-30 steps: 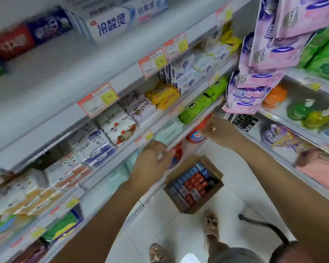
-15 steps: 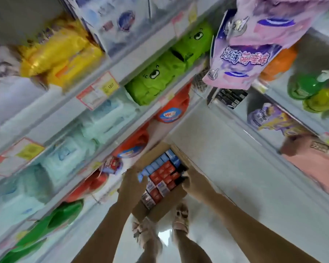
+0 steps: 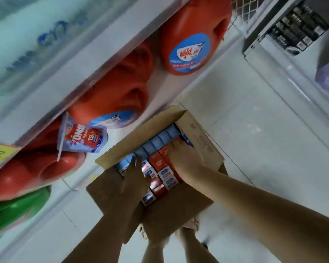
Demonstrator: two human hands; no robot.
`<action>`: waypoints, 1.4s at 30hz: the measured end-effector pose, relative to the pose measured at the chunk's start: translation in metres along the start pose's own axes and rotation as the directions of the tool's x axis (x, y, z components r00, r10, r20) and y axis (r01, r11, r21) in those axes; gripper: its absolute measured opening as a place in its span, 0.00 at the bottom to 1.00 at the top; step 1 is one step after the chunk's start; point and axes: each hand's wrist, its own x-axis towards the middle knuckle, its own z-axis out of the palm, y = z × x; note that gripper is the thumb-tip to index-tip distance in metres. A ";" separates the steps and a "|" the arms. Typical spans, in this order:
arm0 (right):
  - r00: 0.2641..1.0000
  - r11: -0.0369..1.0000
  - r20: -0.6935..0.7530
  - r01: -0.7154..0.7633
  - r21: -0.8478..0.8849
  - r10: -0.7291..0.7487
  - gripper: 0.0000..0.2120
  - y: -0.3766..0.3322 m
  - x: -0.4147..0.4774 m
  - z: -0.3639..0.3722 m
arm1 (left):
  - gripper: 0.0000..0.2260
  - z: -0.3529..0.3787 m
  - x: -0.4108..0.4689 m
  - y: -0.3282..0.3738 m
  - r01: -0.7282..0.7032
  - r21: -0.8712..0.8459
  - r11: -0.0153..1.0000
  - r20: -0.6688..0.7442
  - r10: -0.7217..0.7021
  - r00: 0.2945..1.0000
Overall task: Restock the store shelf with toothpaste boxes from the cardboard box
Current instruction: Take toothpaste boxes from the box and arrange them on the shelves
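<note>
Down on the pale floor (image 3: 245, 120), hard against the foot of the store shelf (image 3: 106, 59), sits the open cardboard box (image 3: 203, 141), and both of the person's hands are already in its mouth. The toothpaste boxes (image 3: 160, 164) are packed tight and standing on end, so only their small blue and red faces show. Their long axis runs straight down into the carton, and the rows run from near left to far right. The left hand (image 3: 134, 179) lies over the near end of the rows, fingers fairly straight on the tops and gripping nothing I can make out. The right hand (image 3: 186, 160) is at the far end, fingertips dipped among the red packs; whether they have closed on one I cannot tell. It looks the better placed, and any pack must come straight up before swinging left to the shelf, where red detergent jugs (image 3: 188, 44) fill the lowest tier.
</note>
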 end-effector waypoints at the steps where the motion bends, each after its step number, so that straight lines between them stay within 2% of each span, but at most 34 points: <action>1: 0.999 0.999 0.002 -0.048 0.006 0.048 0.17 0.001 0.006 0.013 | 0.33 0.005 0.003 -0.002 0.011 0.016 1.000 0.011 -0.012 1.000; 3: 0.988 0.987 0.006 -0.154 0.035 0.154 0.23 0.013 0.014 0.033 | 0.32 0.013 0.009 -0.006 0.028 0.042 0.999 0.045 -0.030 0.999; 7: 0.969 0.956 -0.037 -0.234 0.178 0.244 0.24 0.043 0.017 0.057 | 0.34 0.024 0.014 -0.006 0.049 0.012 0.999 0.042 -0.049 0.998; 8: 0.962 0.955 -0.063 -0.254 0.153 0.266 0.26 0.050 0.016 0.060 | 0.35 0.027 0.016 -0.006 0.062 -0.020 0.998 0.027 -0.061 0.998; 9: 0.960 0.960 -0.084 -0.258 0.107 0.268 0.27 0.057 0.016 0.066 | 0.36 0.030 0.017 -0.006 0.072 -0.043 0.997 0.019 -0.071 0.997; 10: 0.957 0.960 -0.117 -0.249 0.131 0.264 0.28 0.062 0.015 0.069 | 0.36 0.032 0.018 -0.006 0.081 -0.063 0.995 0.014 -0.081 0.997; 12: 0.971 0.980 -0.165 -0.155 0.124 0.174 0.26 0.069 0.014 0.075 | 0.37 0.035 0.018 -0.006 0.090 -0.083 0.992 0.003 -0.090 0.996; 14: 0.971 0.987 -0.188 -0.130 0.095 0.146 0.26 0.072 0.015 0.080 | 0.37 0.037 0.017 -0.005 0.084 -0.094 0.992 -0.019 -0.086 0.996; 18: 0.987 0.994 -0.131 -0.100 -0.033 0.095 0.27 0.072 0.027 0.080 | 0.37 0.037 0.017 -0.005 0.084 -0.116 0.990 -0.019 -0.086 0.996; 23: 0.992 0.960 -0.111 -0.090 -0.267 0.062 0.16 0.077 0.038 0.084 | 0.34 0.029 0.016 -0.011 0.088 -0.177 0.980 0.024 -0.085 0.996; 26: 0.993 0.954 0.001 -0.110 -0.279 0.115 0.20 0.067 0.045 0.082 | 0.32 0.024 0.016 -0.018 0.074 -0.155 0.985 0.066 -0.065 0.996; 30: 0.992 0.917 0.048 -0.090 -0.389 0.118 0.27 0.070 0.050 0.075 | 0.30 0.021 0.017 -0.024 0.052 -0.175 0.983 0.057 -0.042 0.997; 32: 0.999 0.902 0.016 -0.025 -0.431 0.035 0.25 0.079 0.048 0.077 | 0.29 0.022 0.016 -0.026 0.046 -0.167 0.985 0.037 -0.041 0.998; 35: 0.996 0.867 0.079 0.009 -0.499 0.035 0.22 0.081 0.049 0.079 | 0.29 0.023 0.013 -0.023 0.044 -0.191 0.981 0.017 -0.041 0.999; 36: 0.998 0.871 0.061 0.019 -0.491 0.012 0.21 0.079 0.050 0.076 | 0.29 0.023 0.010 -0.020 0.056 -0.216 0.975 0.019 -0.053 0.998; 39: 0.998 0.899 0.030 0.070 -0.433 -0.063 0.19 0.075 0.051 0.065 | 0.23 0.019 0.002 -0.010 0.139 -0.465 0.875 0.047 -0.132 0.990; 42: 0.997 0.913 0.074 0.034 -0.406 -0.005 0.22 0.065 0.038 0.037 | 0.11 0.009 -0.014 0.009 0.239 -0.671 0.702 0.147 -0.190 0.971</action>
